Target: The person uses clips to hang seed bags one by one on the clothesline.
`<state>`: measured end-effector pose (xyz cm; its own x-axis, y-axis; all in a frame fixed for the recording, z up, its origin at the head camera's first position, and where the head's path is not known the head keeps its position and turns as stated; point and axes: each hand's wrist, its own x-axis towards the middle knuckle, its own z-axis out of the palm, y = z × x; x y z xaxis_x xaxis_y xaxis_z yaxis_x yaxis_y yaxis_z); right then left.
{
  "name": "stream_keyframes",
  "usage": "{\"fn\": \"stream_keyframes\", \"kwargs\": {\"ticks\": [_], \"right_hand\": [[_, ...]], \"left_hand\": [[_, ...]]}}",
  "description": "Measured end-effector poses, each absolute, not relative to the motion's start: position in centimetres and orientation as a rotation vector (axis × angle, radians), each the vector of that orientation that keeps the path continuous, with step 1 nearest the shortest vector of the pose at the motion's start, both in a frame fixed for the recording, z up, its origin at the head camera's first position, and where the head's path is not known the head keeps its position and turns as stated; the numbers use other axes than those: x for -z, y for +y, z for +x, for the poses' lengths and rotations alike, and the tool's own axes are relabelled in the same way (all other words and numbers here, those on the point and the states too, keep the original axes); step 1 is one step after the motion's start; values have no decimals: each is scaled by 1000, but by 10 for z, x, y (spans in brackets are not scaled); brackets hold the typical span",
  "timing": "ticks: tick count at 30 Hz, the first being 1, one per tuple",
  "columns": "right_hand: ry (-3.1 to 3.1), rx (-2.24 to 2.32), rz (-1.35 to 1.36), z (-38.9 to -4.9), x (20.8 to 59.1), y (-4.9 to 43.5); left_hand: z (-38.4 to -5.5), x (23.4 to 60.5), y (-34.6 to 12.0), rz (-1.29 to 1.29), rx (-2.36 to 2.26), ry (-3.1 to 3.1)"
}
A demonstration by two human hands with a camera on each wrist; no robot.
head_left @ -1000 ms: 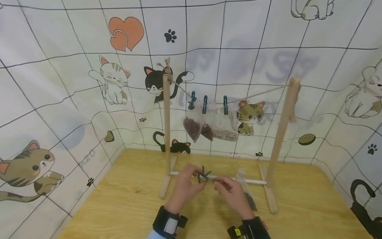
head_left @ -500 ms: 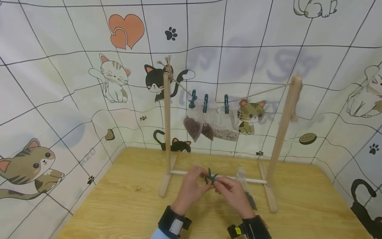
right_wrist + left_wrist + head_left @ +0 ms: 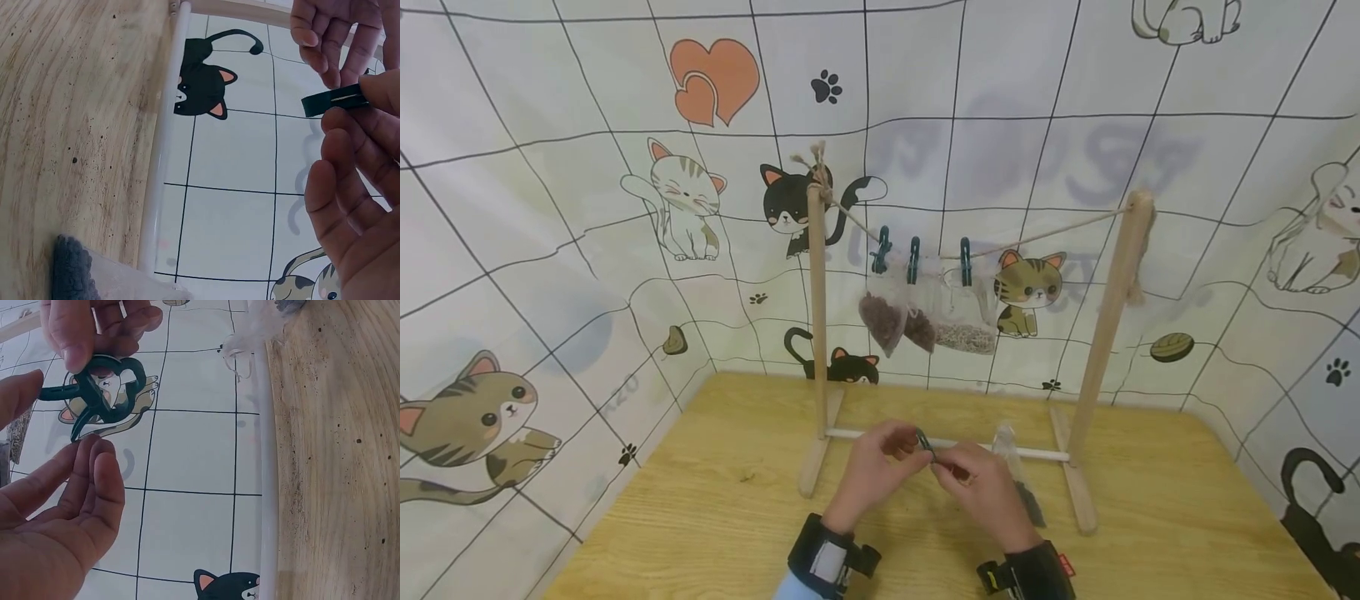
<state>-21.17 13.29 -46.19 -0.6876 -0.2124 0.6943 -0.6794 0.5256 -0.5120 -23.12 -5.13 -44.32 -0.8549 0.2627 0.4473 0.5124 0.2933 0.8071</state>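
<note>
Both hands hold one small dark green plastic clip (image 3: 114,387) between them, low in front of the wooden frame. In the left wrist view, the left hand (image 3: 868,471) has its thumb at one handle of the clip and fingertips at the other. The right hand (image 3: 988,492) pinches the clip between thumb and index finger, its other fingers loosely bent. Its edge-on side, a narrow green band, shows in the right wrist view. Close to the right hand, a clear bag with dark grains (image 3: 1028,500) leans by the frame's white crossbar (image 3: 1037,454).
A rope (image 3: 1052,233) spans two wooden posts. On it, green clips (image 3: 966,260) hold clear bags, two with reddish-brown contents (image 3: 881,321) and one with pale grains (image 3: 966,337). The frame stands on a wood-grain table (image 3: 700,500) before a cat-print cloth backdrop (image 3: 1000,75).
The right hand, apart from the clip at first, came to it and now pinches it. The clip shifted right and turned edge-on to the head view. The hanging bags stayed put.
</note>
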Motion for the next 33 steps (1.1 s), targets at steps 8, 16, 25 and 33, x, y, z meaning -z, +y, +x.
{"fn": "stream_keyframes", "kwargs": {"ticks": [8, 16, 25, 33], "right_hand": [[-2178, -1024, 756, -211, 462, 131], [-2347, -1140, 561, -214, 461, 149], [-2408, -1086, 210, -221, 472, 198], [-2546, -1074, 11, -224, 482, 220]], "left_hand": [[-210, 408, -53, -758, 1636, -2318], [-219, 422, -53, -716, 1591, -2247], [-232, 438, -59, -690, 1595, -2210], [-230, 437, -58, -673, 1572, -2179]]}}
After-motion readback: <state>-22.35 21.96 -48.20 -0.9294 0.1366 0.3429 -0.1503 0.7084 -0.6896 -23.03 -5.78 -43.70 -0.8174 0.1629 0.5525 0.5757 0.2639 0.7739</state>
